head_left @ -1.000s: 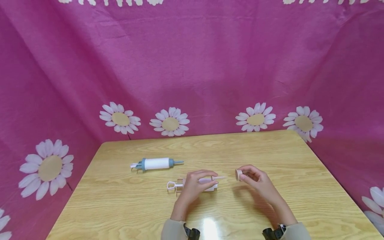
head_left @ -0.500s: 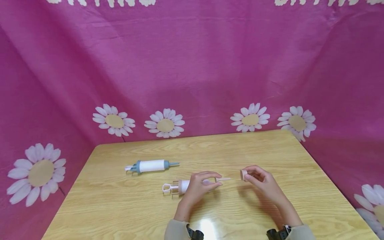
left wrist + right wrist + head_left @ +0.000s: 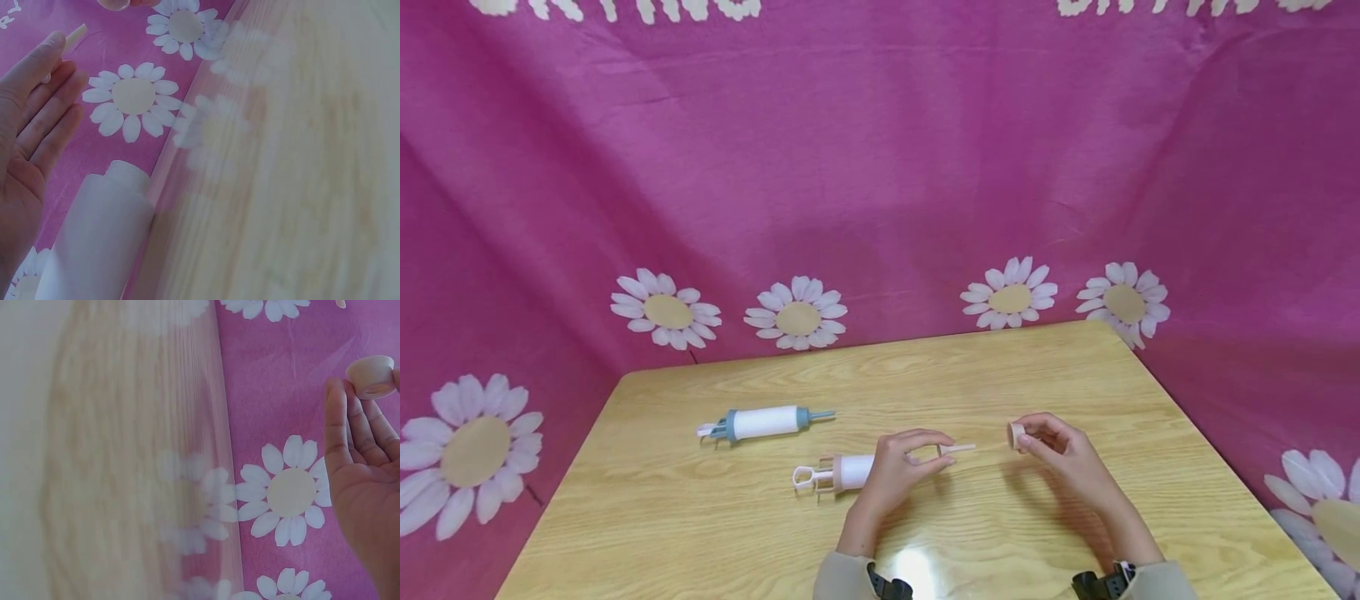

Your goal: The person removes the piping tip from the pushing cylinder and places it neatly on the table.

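My left hand (image 3: 895, 471) has its fingers (image 3: 925, 437) curled over the pink-and-white syringe (image 3: 850, 471), thumb underneath, gripping the barrel near its nozzle end just above the table (image 3: 1075, 367). The thin pale nozzle (image 3: 957, 449) sticks out to the right past my fingertips, and the white loop handle (image 3: 803, 477) of the plunger pokes out to the left. In the left wrist view the fingers (image 3: 44, 100) look fairly straight beside the white barrel (image 3: 100, 244), so the grip is a light one.

Over to my right hand (image 3: 1060, 454): fingers (image 3: 1047, 425) bent, pinching a small round pink cap (image 3: 1016, 434) between thumb and fingertips. The right wrist view shows that cap (image 3: 371, 376) sitting right at the fingertips (image 3: 337, 419). Cap and nozzle tip are near each other but apart, with a clear gap between them.

Further out, a second syringe (image 3: 763, 422), white barrel with blue-grey ends, lies flat on the table behind and to the left of my left hand, well apart from it. Around the table hangs a pink daisy-print cloth (image 3: 880, 167).
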Action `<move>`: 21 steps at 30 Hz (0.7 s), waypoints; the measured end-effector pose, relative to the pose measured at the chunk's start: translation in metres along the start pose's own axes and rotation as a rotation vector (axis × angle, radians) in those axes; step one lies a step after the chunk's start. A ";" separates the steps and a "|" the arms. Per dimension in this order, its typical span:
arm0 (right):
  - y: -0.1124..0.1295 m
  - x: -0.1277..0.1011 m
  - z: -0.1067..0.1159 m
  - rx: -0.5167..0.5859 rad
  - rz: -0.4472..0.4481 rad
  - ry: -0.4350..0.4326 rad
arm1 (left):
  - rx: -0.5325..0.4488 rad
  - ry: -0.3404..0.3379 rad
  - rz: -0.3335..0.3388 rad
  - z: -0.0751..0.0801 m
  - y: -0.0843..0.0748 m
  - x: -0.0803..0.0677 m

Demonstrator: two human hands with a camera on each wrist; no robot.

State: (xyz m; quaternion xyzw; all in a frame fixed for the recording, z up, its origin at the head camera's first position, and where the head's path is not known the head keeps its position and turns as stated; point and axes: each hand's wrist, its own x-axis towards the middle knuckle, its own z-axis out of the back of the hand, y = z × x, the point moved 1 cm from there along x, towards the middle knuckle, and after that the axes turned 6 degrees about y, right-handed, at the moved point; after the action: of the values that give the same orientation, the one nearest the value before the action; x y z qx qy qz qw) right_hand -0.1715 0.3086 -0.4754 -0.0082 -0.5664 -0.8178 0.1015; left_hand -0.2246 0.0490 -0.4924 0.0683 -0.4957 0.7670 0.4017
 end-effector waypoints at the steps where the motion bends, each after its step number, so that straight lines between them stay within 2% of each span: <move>1: 0.000 0.000 0.000 -0.003 -0.001 -0.001 | 0.003 -0.004 -0.002 0.000 0.000 0.000; 7: -0.001 0.001 -0.001 -0.027 -0.010 -0.005 | -0.007 -0.010 -0.002 -0.001 0.001 0.000; 15: -0.005 0.006 -0.002 -0.168 -0.020 -0.018 | -0.023 0.005 0.033 0.000 0.002 -0.001; 21: -0.006 0.010 0.000 -0.280 0.019 -0.003 | -0.015 -0.006 0.019 0.000 0.000 0.001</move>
State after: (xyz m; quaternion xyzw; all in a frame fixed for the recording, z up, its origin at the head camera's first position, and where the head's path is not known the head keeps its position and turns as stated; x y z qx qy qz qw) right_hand -0.1824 0.3091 -0.4792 -0.0290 -0.4468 -0.8879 0.1059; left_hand -0.2247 0.0497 -0.4919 0.0630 -0.5032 0.7669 0.3934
